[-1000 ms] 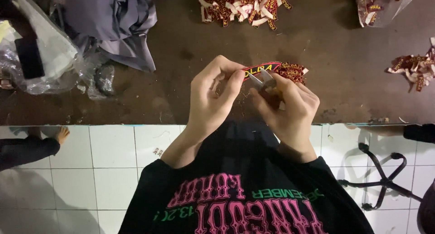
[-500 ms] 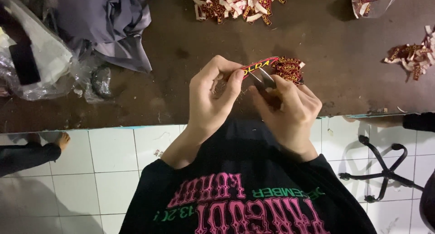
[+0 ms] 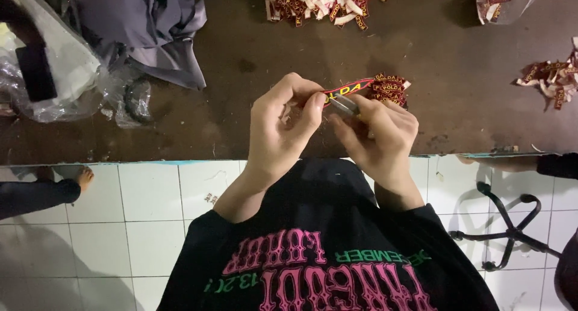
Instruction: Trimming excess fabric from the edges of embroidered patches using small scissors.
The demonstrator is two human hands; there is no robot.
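My left hand (image 3: 280,127) pinches one end of a narrow red woven label strip (image 3: 349,89) between thumb and forefinger. My right hand (image 3: 376,130) holds a small metal tool (image 3: 344,105), probably snips, right against the strip near the left fingertips. The strip's far end runs to a small heap of red cut labels (image 3: 388,88) on the brown table (image 3: 241,76), just beyond my right hand. Both hands hover above the table's near edge. I wear a black shirt with pink print.
A pile of red and white labels (image 3: 322,4) lies at the table's far side, another (image 3: 551,76) at the right. Grey cloth (image 3: 150,28) and clear plastic bags (image 3: 54,64) fill the left. Another person's foot (image 3: 83,177) rests on the white tile floor. A black chair base (image 3: 512,227) stands right.
The hands stay together on the strip with small finger shifts; the view has drifted slightly, little else differs.
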